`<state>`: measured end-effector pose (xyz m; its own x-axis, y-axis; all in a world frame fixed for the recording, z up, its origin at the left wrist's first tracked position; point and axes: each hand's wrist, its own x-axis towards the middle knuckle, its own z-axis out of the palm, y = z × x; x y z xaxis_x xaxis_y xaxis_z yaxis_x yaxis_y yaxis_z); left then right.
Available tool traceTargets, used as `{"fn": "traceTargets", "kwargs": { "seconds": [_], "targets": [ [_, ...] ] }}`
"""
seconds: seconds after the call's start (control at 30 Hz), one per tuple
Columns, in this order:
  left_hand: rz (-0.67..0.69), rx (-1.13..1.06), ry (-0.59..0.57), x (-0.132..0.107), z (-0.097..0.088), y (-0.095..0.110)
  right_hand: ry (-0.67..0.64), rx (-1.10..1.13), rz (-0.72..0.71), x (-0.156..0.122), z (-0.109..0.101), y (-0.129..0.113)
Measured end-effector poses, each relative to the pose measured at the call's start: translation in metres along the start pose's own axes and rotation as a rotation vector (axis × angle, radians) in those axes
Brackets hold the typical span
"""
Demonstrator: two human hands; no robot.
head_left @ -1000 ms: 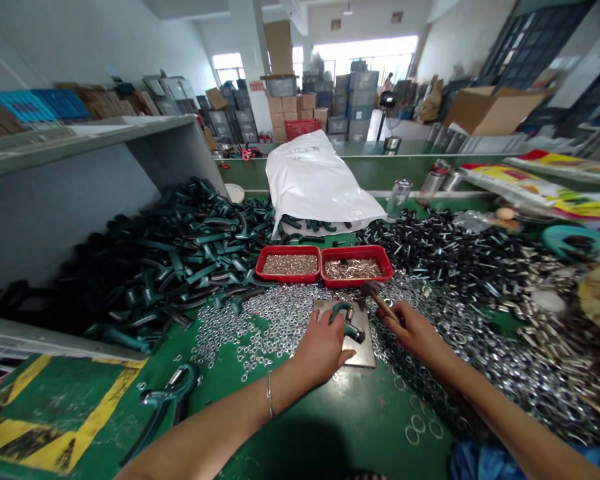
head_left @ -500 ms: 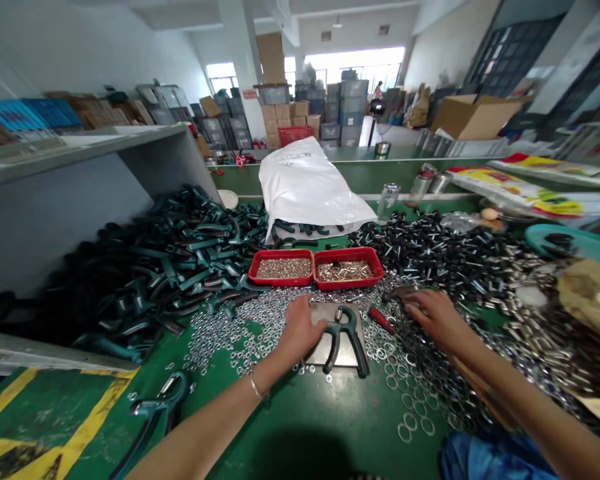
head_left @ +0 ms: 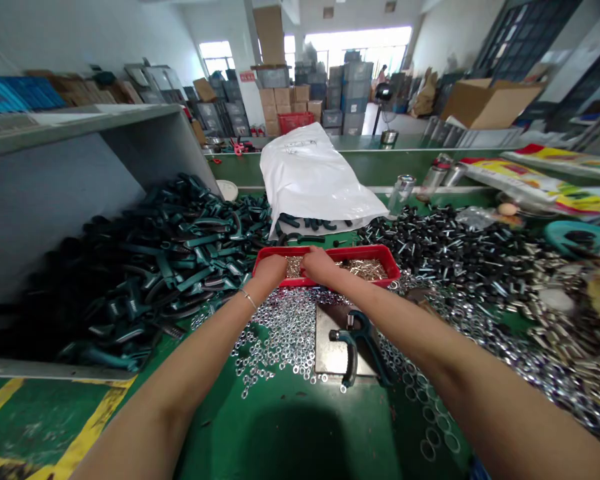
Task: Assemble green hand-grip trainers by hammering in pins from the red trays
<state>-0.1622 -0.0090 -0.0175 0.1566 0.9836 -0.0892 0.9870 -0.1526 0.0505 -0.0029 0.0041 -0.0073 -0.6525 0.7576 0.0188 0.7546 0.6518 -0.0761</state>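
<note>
Both my hands reach forward into the red plastic trays (head_left: 325, 267), which hold small brass-coloured pins (head_left: 363, 269). My left hand (head_left: 270, 273) dips its fingertips into the left part, and my right hand (head_left: 320, 265) rests beside it at the tray's middle. The fingers hide whatever they may hold. Nearer me, a dark green hand grip exerciser (head_left: 360, 343) lies on a steel plate (head_left: 333, 350), apart from both hands. Loose steel nuts (head_left: 275, 340) spread left of the plate.
A large heap of dark green grip handles (head_left: 175, 260) lies left under a grey shelf (head_left: 80, 120). Black bolts (head_left: 445, 257) and steel rings (head_left: 433, 433) cover the right. A white plastic bag (head_left: 315, 173) lies behind the trays, with a metal can (head_left: 401, 195) to its right.
Both hands have moved forward from the steel plate to the red trays. The grip exerciser now lies on the plate without a hand on it.
</note>
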Motion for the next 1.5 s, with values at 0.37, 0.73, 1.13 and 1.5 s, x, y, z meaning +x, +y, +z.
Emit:
{"fn": "traceTargets", "kwargs": {
  "seconds": [0.37, 0.73, 1.13, 1.5],
  "targets": [
    [-0.077, -0.23, 0.297, -0.01, 0.016, -0.008, 0.09, 0.175, 0.02, 0.009, 0.027, 0.012],
    [0.348, -0.767, 0.202, -0.125, 0.046, 0.112, 0.354, 0.841, 0.1, -0.058, 0.002, 0.013],
    [0.47, -0.243, 0.335, -0.132, 0.068, 0.14, 0.343, 1.686, 0.674, -0.252, 0.03, 0.028],
    [0.616, -0.275, 0.344, -0.139, 0.077, 0.128, 0.371, 0.523, 0.122, -0.233, 0.046, 0.008]
  ]
}}
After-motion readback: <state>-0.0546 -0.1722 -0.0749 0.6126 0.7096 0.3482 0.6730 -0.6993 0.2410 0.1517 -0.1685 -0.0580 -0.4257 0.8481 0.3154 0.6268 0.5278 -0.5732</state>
